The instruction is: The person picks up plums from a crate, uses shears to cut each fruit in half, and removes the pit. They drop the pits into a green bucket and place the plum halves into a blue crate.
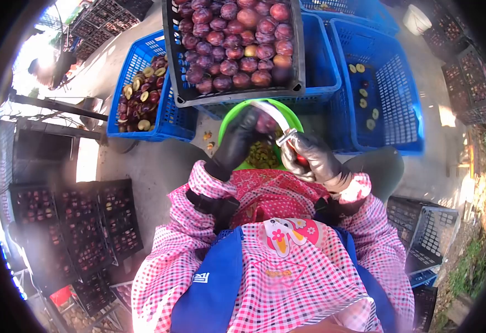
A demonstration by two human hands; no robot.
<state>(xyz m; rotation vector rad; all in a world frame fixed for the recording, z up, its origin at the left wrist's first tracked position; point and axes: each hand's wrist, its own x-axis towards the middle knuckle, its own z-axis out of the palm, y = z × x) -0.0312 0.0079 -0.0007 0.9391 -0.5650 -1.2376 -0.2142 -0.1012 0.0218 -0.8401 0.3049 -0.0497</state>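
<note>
My left hand (pixel 236 141), in a black glove, is closed around a dark purple plum (pixel 265 123). In my gloved right hand (pixel 316 157) is a knife with a pale curved blade (pixel 278 115), which arcs over the plum toward my left fingers. A bit of red shows between the right fingers, which hide most of the handle. Both hands are above a bright green basin (pixel 295 113) with plum pits and scraps (pixel 261 155) inside. Just beyond it, a black crate (pixel 171 66) full of whole plums (pixel 234 47) is propped on a blue crate.
To the left, a blue crate (pixel 184 122) holds halved plums (pixel 143 94). Another blue crate (pixel 387 133) on the right has a few halves at its bottom. Stacked plum crates (pixel 76 222) stand on the left, more crates (pixel 470 83) at right. A white bucket (pixel 416 20) is behind.
</note>
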